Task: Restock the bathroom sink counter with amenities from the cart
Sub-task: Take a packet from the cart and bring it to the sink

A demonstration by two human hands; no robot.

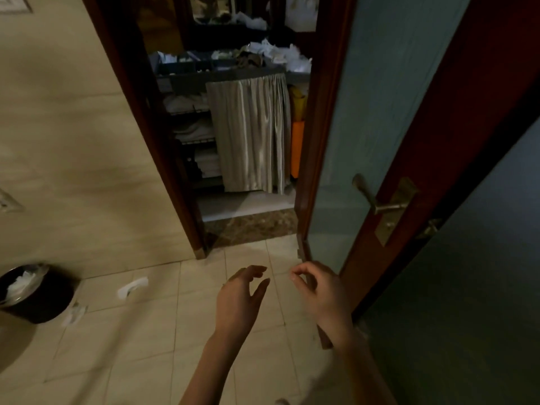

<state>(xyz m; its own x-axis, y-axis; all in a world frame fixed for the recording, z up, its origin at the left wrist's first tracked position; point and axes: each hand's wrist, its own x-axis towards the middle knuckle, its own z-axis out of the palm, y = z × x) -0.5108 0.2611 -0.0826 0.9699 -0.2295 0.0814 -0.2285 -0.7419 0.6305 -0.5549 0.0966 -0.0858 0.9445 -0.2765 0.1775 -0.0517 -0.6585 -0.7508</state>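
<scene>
1. Here, closest in, the left hand (242,296) hangs over the tiled floor (140,346), fingers relaxed and a little spread, holding nothing.
2. Just beside it, the right hand (321,290) has its fingers loosely curled, the forefinger tip close to the thumb. Nothing shows between them. It sits in front of the lower edge of the door (432,127).
3. Off to the left, a black waste bin (32,293) stands by the wall with crumpled white material inside. A white wrapper (133,287) and a smaller white scrap (74,314) lie on the tiles near it.
4. The door stands open on the right. It is red-brown wood around a frosted glass panel (359,112), with a brass lever handle (365,191).
5. A dark marble threshold (251,229) crosses the doorway.
6. Beyond the threshold, the housekeeping cart (187,80) fills the opening. A grey pleated curtain (251,133) covers the right part of its front. Folded white towels (193,128) sit on wire shelves to the left, and an orange bag (297,147) shows at the right end.
7. Farthest, the cart's top tray (181,65) holds the amenities (280,54): white packets and papers heaped in and around its compartments, too blurred to name singly.
</scene>
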